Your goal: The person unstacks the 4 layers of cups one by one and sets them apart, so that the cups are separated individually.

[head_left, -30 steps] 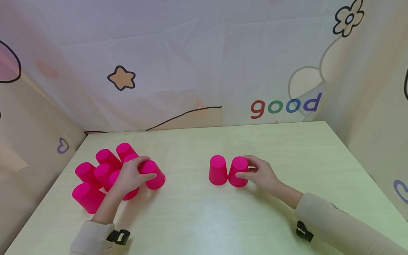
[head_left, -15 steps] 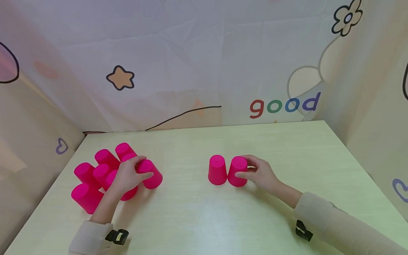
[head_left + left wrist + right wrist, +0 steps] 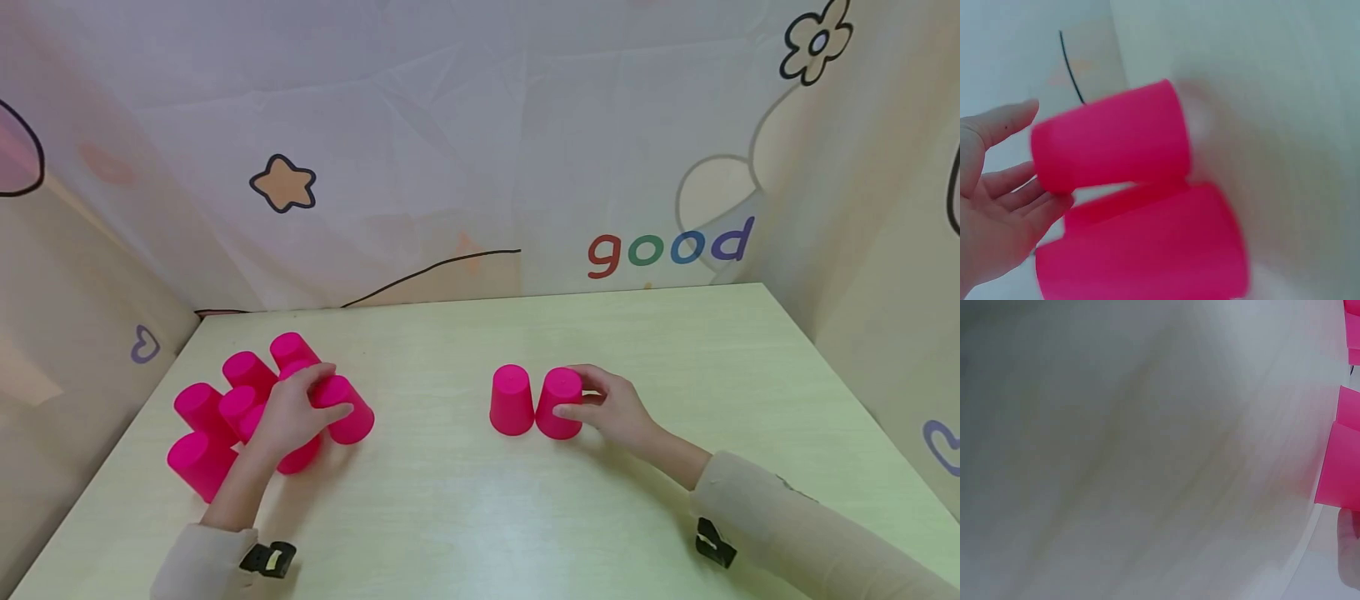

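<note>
My left hand [image 3: 288, 417] is curled around the top of an upside-down pink cup [image 3: 348, 421] at the right of a cluster of like cups. In the left wrist view that cup [image 3: 1110, 137] leans against other cups, its closed end by my fingers, and the thumb stands a little off it. My right hand [image 3: 618, 408] grips another upside-down pink cup [image 3: 555, 421], thumb in front and fingers behind. A second pink cup [image 3: 512, 400] stands close at its left. The right wrist view catches only a fingertip and cup edges.
Several upside-down pink cups [image 3: 198, 462] fill the left of the pale table [image 3: 450, 500], some hidden behind my left hand. A printed curtain [image 3: 450, 150] rises behind the table and along both sides.
My left hand has slid a little to the left together with its cup, closer to the cluster. The right hand and the two cups there stay where they were.
</note>
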### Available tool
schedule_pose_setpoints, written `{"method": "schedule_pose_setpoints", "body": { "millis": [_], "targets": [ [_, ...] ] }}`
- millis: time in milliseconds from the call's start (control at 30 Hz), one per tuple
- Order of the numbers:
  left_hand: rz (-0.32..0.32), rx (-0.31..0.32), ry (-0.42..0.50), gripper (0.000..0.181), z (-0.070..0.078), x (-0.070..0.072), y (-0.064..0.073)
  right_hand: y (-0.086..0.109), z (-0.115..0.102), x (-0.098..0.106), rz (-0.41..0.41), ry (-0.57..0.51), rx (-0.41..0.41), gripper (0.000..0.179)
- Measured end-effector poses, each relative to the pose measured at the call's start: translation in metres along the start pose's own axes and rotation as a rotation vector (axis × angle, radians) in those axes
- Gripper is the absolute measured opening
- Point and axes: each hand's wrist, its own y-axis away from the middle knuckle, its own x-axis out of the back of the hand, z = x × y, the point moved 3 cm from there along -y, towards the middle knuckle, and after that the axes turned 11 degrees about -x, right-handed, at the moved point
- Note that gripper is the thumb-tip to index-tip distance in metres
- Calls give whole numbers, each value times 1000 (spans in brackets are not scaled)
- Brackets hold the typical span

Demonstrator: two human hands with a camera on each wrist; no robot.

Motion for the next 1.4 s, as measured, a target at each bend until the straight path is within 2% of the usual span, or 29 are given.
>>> {"method": "schedule_pose_setpoints", "body": {
  "millis": [167,267,467,633,833,1033,1300,1400],
  "targets": [
    [50,-100,-31,63,30,-1,-8,0,0,1,3,-1,1,64],
    [58,-160,4,62,48,-7,-15,0,0,1,2,-4,7,63],
    [34,-259,102,59,74,-27,-27,0,0,1,-1,-8,11,61],
    [-8,-309,182,60,92,-45,-36,0,1,1,-2,-10,23,60],
    [-48,-333,250,61,104,-62,-45,1,0,0,-8,-12,44,60],
    [-75,-328,300,61,110,-77,-53,3,-5,0,-7,-13,54,57],
    [-153,-257,356,60,112,-98,-66,1,0,-1,-2,-2,49,59],
    [-187,-254,359,59,112,-106,-70,0,0,0,-1,-4,47,59]
  ]
}}
